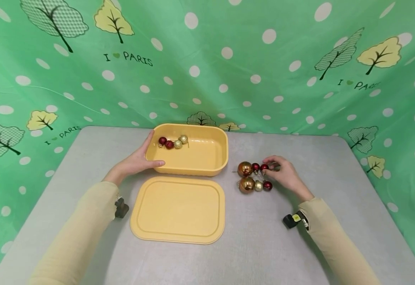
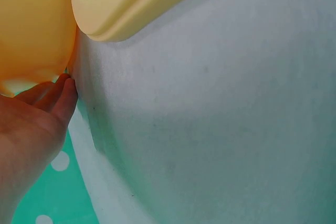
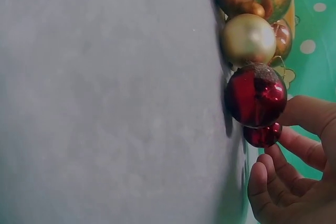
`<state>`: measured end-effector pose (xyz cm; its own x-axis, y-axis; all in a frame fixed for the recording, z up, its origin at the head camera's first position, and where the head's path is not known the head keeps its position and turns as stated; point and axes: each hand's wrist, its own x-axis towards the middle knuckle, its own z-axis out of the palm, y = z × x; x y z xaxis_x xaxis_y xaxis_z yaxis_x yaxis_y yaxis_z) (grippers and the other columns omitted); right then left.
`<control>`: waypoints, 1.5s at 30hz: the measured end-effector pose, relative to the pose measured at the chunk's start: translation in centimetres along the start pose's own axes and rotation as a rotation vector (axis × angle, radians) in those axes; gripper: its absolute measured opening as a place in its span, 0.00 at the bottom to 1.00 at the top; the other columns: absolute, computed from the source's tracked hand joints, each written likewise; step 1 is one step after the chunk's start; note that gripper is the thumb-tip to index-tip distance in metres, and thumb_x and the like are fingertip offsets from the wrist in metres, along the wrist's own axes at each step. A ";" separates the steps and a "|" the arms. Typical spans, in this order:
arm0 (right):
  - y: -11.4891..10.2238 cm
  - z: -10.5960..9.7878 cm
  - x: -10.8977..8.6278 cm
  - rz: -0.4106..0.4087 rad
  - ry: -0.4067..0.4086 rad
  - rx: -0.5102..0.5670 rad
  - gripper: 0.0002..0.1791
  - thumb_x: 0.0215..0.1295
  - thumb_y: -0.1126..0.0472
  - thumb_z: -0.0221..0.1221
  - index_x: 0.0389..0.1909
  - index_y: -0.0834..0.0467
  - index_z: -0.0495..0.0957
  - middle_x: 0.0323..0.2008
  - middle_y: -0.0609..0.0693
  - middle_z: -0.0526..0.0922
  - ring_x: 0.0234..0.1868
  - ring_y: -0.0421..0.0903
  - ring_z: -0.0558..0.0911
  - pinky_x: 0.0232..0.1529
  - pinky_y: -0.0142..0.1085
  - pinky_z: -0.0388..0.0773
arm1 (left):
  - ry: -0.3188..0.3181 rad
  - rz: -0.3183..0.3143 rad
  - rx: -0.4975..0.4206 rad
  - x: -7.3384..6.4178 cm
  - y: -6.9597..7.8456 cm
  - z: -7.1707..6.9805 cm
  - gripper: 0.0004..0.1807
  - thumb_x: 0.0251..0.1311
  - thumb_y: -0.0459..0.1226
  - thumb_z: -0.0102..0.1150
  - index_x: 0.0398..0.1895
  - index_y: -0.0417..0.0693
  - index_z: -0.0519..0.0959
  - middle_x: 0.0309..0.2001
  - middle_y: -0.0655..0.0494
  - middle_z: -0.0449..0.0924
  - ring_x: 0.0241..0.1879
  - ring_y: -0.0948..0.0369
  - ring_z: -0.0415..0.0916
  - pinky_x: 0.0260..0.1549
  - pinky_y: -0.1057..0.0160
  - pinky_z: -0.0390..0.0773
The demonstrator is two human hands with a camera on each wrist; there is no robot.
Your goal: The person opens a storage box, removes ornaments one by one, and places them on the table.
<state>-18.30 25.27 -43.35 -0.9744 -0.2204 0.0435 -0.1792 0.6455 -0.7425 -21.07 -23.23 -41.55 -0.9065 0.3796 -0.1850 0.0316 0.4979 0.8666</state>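
My left hand point(image 1: 136, 160) holds the left end of a yellow plastic container point(image 1: 207, 172), its thumb at the front rim. In the left wrist view, the fingers point(image 2: 65, 98) touch the container's outer wall. Inside are two dark red balls point(image 1: 169, 145) and two gold glitter balls point(image 1: 177, 144). To the right, my right hand point(image 1: 282, 172) pinches a small red Christmas ball point(image 1: 264, 167) between thumb and fingers. Beside it lie another red ball point(image 1: 255, 166), a nearer red ball point(image 1: 268, 185), a pale gold ball point(image 1: 258, 186) and two larger copper balls point(image 1: 245, 169).
A yellow lid point(image 1: 177, 209) lies flat on the grey table point(image 1: 257, 245) in front of the container. Green cloth point(image 1: 207, 59) with white dots and trees hangs behind the table and down its sides.
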 end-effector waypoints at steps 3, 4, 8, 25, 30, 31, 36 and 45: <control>0.0 -0.3 -0.1 0.003 0.004 0.008 0.17 0.58 0.71 0.63 0.50 0.69 0.77 0.47 0.65 0.77 0.42 0.56 0.78 0.45 0.44 0.76 | -0.008 -0.002 -0.018 -0.5 1.1 0.1 0.63 0.58 0.39 0.66 0.75 0.54 0.21 0.75 0.47 0.19 0.73 0.44 0.25 0.68 0.41 0.34; -0.1 -0.4 -0.2 0.003 0.004 0.011 0.18 0.58 0.71 0.63 0.50 0.69 0.76 0.48 0.65 0.77 0.43 0.57 0.78 0.45 0.45 0.76 | -0.010 -0.003 -0.024 -0.8 1.6 0.0 0.63 0.58 0.38 0.66 0.75 0.52 0.22 0.75 0.46 0.19 0.73 0.44 0.25 0.68 0.42 0.34; -0.7 -0.9 -0.3 0.011 0.022 0.032 0.18 0.60 0.70 0.62 0.51 0.69 0.76 0.49 0.66 0.76 0.46 0.59 0.77 0.49 0.51 0.75 | -0.017 0.003 -0.048 -1.5 2.9 0.1 0.63 0.58 0.38 0.66 0.75 0.50 0.22 0.75 0.44 0.19 0.73 0.43 0.25 0.67 0.41 0.34; -6.1 0.0 1.5 -0.109 -0.015 0.135 0.14 0.63 0.71 0.59 0.50 0.70 0.76 0.50 0.64 0.78 0.53 0.59 0.77 0.51 0.48 0.77 | 0.004 0.001 0.002 0.0 -0.1 0.0 0.64 0.58 0.41 0.67 0.75 0.58 0.21 0.76 0.50 0.20 0.73 0.46 0.26 0.68 0.42 0.35; -8.1 1.2 2.7 -0.149 -0.046 0.125 0.14 0.64 0.71 0.58 0.50 0.70 0.77 0.49 0.63 0.79 0.52 0.60 0.77 0.50 0.47 0.78 | -0.007 -0.010 -0.031 -0.8 1.8 0.0 0.63 0.58 0.39 0.66 0.75 0.52 0.22 0.75 0.46 0.20 0.73 0.44 0.25 0.68 0.42 0.35; -8.5 1.5 3.0 -0.158 -0.052 0.125 0.14 0.64 0.71 0.57 0.50 0.70 0.77 0.49 0.64 0.79 0.52 0.60 0.77 0.50 0.47 0.78 | -0.008 -0.011 -0.036 -1.0 2.1 0.0 0.62 0.58 0.38 0.66 0.75 0.51 0.22 0.75 0.46 0.20 0.73 0.44 0.25 0.68 0.42 0.35; -10.0 2.8 4.0 -0.183 -0.089 0.127 0.15 0.63 0.74 0.55 0.50 0.75 0.75 0.51 0.68 0.77 0.53 0.65 0.76 0.52 0.51 0.76 | -0.003 -0.005 -0.021 -0.7 1.4 0.1 0.63 0.58 0.39 0.66 0.75 0.53 0.22 0.75 0.47 0.20 0.73 0.45 0.26 0.68 0.42 0.35; -11.0 4.1 5.5 -0.259 -0.125 0.081 0.11 0.64 0.69 0.57 0.46 0.69 0.79 0.47 0.60 0.78 0.51 0.57 0.77 0.51 0.47 0.76 | 0.009 0.006 0.008 -0.1 0.0 0.0 0.64 0.57 0.43 0.68 0.75 0.59 0.22 0.76 0.51 0.20 0.73 0.46 0.26 0.68 0.41 0.36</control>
<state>-21.14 13.98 -37.69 -0.8725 -0.4619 0.1595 -0.4035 0.4968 -0.7684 -20.99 -23.25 -41.58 -0.9099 0.3755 -0.1761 0.0401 0.5023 0.8638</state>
